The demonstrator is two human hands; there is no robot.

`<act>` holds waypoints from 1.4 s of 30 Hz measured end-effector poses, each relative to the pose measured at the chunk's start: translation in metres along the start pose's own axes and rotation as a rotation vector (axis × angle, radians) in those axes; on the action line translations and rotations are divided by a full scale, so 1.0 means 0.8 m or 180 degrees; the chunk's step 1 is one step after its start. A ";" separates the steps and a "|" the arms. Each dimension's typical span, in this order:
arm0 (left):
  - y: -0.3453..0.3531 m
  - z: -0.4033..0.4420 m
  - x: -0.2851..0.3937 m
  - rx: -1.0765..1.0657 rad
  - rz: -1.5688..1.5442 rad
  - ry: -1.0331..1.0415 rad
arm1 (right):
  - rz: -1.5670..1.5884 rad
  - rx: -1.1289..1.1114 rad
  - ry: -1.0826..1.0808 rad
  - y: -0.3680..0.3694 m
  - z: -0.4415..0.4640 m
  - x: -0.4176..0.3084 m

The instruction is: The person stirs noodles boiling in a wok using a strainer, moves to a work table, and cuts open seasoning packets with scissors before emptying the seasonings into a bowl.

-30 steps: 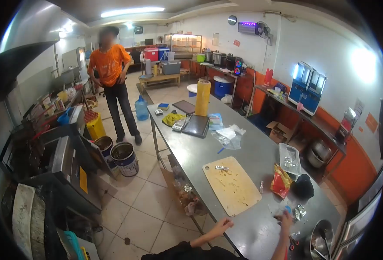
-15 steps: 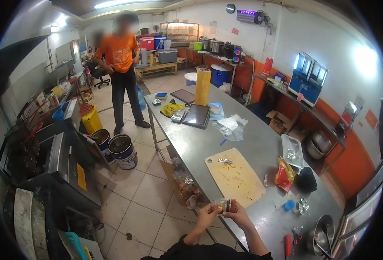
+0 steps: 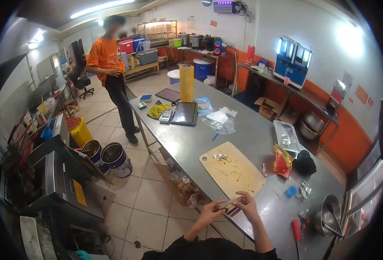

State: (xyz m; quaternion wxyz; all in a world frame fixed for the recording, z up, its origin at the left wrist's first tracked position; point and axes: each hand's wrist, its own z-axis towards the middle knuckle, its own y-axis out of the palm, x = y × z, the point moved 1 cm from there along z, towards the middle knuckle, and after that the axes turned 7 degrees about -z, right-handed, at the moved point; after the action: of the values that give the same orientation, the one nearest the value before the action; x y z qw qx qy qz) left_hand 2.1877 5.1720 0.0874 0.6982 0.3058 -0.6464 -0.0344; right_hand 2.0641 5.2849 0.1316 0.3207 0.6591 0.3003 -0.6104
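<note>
Both my hands are over the table's near edge, just below the cutting board (image 3: 234, 171). Between their fingertips is a small packet (image 3: 228, 205) with a dark and reddish strip; its contents are too small to tell. My left hand (image 3: 211, 212) pinches the packet's left side, and my right hand (image 3: 246, 205) pinches the right side. Crumbs and a piece of foil (image 3: 220, 156) lie on the board. To the right are a blue cap (image 3: 291, 191), crumpled foil (image 3: 304, 190), scissors (image 3: 303, 222) and a red-handled tool (image 3: 296, 229).
A metal bowl (image 3: 329, 216) with utensils stands at the right edge. Beyond are a red-gold bag (image 3: 282, 161), a plastic tray (image 3: 286, 136), a black tablet (image 3: 184, 113) and a yellow roll (image 3: 186, 83). A person in orange (image 3: 105, 58) stands across the left aisle.
My right hand left the table's right side and met my left hand at the packet. The packet has since tilted. The view has shifted, and the person in orange has turned.
</note>
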 end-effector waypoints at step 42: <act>-0.021 0.026 -0.068 -0.0863 0.0096 -0.0867 | -0.0466 -0.0225 0.0534 0.023 -0.041 0.047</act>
State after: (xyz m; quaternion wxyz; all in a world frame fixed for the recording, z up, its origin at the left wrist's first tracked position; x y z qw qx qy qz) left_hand 2.1658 5.1746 0.0312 0.6395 0.1917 -0.7289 -0.1518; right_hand 2.1016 5.3000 0.0966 0.2720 0.6724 0.3948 -0.5639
